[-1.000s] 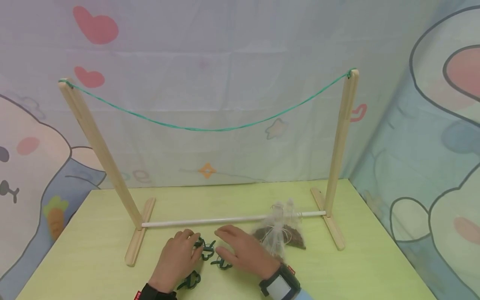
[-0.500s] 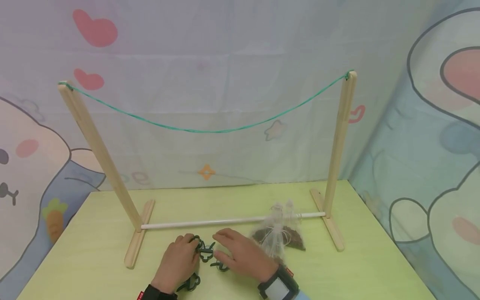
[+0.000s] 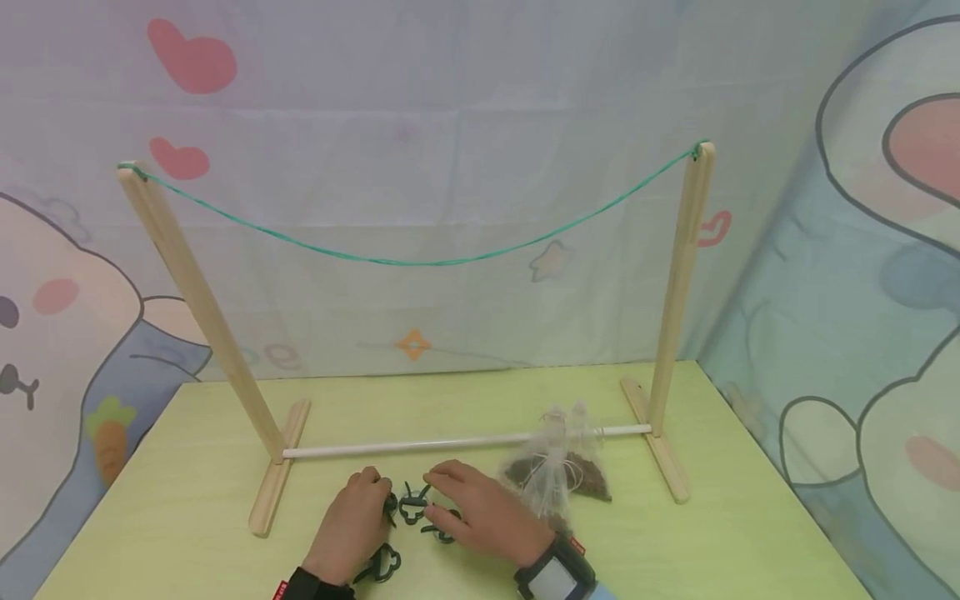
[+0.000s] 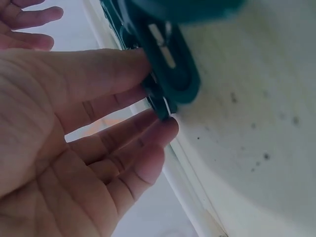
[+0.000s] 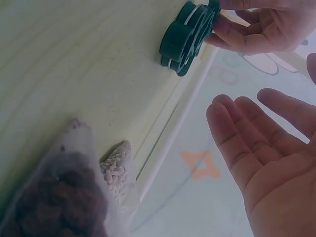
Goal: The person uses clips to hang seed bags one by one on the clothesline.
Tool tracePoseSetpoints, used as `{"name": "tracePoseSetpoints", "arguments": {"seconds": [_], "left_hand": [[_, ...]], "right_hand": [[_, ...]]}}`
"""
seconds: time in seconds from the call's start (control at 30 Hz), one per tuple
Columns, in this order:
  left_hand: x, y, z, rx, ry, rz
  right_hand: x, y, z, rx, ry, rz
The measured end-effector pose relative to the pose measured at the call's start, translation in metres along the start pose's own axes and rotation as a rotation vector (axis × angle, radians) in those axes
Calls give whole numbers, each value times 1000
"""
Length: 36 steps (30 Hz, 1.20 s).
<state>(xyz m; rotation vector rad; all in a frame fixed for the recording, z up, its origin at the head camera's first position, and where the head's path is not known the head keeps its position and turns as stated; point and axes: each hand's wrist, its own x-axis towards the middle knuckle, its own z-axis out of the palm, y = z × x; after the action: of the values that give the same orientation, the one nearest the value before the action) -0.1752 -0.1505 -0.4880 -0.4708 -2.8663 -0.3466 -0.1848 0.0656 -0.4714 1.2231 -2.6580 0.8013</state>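
Observation:
Several dark green plastic plant clips lie on the pale yellow table (image 3: 480, 575). In the head view my left hand (image 3: 351, 525) pinches one plant clip (image 3: 391, 507) between thumb and fingertips, low at the table. The left wrist view shows that clip (image 4: 160, 101) at my left thumb and fingers, partly covered by a nearer clip (image 4: 173, 64). My right hand (image 3: 487, 514) hovers with relaxed fingers, near a middle clip (image 3: 413, 503) and partly over another clip (image 3: 441, 533). In the right wrist view my right palm (image 5: 281, 182) holds nothing. One more clip (image 3: 384, 564) lies beside my left wrist.
Clear bags with brown chunks (image 3: 588, 477) and pale granules (image 5: 116, 170) stand right of my right hand. Behind is a wooden frame, its left post (image 3: 213, 325) and right post (image 3: 681, 292) joined by a white rod (image 3: 405, 447) and a sagging green string (image 3: 420, 263).
The clip at my left fingertips has turned and come slightly toward me, apart from the middle clip. My right hand has barely moved.

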Motion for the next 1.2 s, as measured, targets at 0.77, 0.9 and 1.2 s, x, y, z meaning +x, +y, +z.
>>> {"name": "tracePoseSetpoints", "arguments": {"seconds": [0.77,0.9,1.2], "left_hand": [[6,17,-34,-364,41,-115],[7,21,-35,-478,26,-87],[5,24,-36,-751,-114,7]], "right_hand": [[1,-2,-4,-95,152,-76],[1,-4,-5,-81,181,-90],[3,-3,-3,-9,225,-123]]}}
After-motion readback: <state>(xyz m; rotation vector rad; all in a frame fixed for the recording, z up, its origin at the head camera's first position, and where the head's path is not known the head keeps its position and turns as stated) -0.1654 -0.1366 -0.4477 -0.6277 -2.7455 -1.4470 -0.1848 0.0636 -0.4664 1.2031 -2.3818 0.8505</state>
